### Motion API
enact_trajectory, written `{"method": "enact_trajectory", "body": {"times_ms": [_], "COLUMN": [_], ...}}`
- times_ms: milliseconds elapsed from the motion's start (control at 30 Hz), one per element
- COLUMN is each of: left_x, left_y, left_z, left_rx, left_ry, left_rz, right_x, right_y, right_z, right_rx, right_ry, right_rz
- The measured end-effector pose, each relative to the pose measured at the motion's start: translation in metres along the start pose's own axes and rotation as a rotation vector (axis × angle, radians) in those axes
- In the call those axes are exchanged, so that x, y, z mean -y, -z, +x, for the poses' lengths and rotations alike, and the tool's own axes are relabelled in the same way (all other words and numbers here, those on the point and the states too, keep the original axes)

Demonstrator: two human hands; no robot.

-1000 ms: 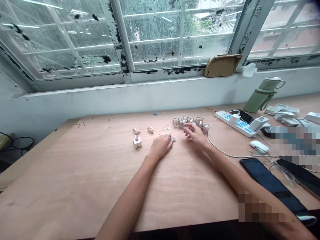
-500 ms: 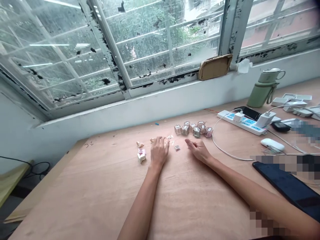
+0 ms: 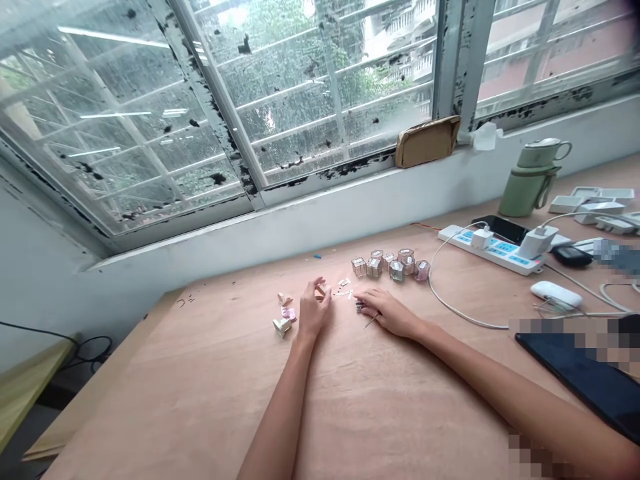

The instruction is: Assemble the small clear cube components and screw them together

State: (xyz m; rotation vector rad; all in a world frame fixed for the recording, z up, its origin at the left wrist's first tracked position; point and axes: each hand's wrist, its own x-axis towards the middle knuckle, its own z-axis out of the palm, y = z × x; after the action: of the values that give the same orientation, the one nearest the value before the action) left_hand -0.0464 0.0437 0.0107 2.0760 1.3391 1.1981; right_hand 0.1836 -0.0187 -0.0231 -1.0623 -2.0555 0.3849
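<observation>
My left hand (image 3: 314, 310) is closed around a small orange-tan piece (image 3: 323, 290) held between its thumb and fingers. To its right, my right hand (image 3: 387, 312) lies low over the table, its fingertips on a small grey item (image 3: 359, 305); a thin stick (image 3: 371, 321) pokes out beneath the fingers. Small white pieces (image 3: 344, 283) lie between the hands. Left of my left hand are a tan piece (image 3: 285, 299), a pink piece (image 3: 289, 313) and a cream piece (image 3: 282, 327). Several small clear containers (image 3: 397, 270) stand behind my right hand.
A white power strip (image 3: 490, 250) with chargers and cables lies at the right. Near it are a white case (image 3: 556, 294), a dark phone (image 3: 575, 377) and a green bottle (image 3: 527, 180). A window and white wall run behind the wooden table (image 3: 200, 387).
My left hand has taken hold of the orange-tan piece. My right hand has moved left onto the grey item, and a thin stick now shows under it. The view has shifted slightly.
</observation>
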Motion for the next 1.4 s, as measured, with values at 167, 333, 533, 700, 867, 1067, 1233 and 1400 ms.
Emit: {"method": "enact_trajectory", "body": {"times_ms": [167,333,533,700,867,1067,1233,1400], "left_x": [-0.015,-0.029,-0.037,-0.034,-0.036,-0.037,-0.036,-0.036], "left_y": [-0.019,-0.019,-0.02,-0.025,-0.025,-0.022,-0.021,-0.024], "left_z": [-0.006,-0.012,-0.012,-0.01,-0.008,-0.009,-0.011,-0.011], "left_rx": [0.026,0.315,0.427,0.467,0.443,0.489,0.487,0.529], "left_ry": [0.148,0.306,0.313,0.244,0.248,0.161,0.134,0.096], "left_rz": [-0.461,-0.708,-0.626,-0.609,-0.66,-0.595,-0.585,-0.561], "right_x": [0.007,0.011,0.02,0.024,0.023,0.024,0.021,0.019], "right_y": [0.005,0.008,0.007,0.006,0.004,-0.001,0.0,0.0], "right_z": [0.0,-0.001,-0.001,-0.001,-0.004,-0.006,-0.006,-0.008], "right_rx": [-0.102,-0.174,-0.173,-0.218,-0.225,-0.201,-0.199,-0.18], "right_ry": [-0.02,-0.097,-0.099,-0.078,-0.02,0.001,0.024,0.007], "right_rz": [0.095,0.075,0.142,0.134,0.074,-0.007,0.009,0.01]}}
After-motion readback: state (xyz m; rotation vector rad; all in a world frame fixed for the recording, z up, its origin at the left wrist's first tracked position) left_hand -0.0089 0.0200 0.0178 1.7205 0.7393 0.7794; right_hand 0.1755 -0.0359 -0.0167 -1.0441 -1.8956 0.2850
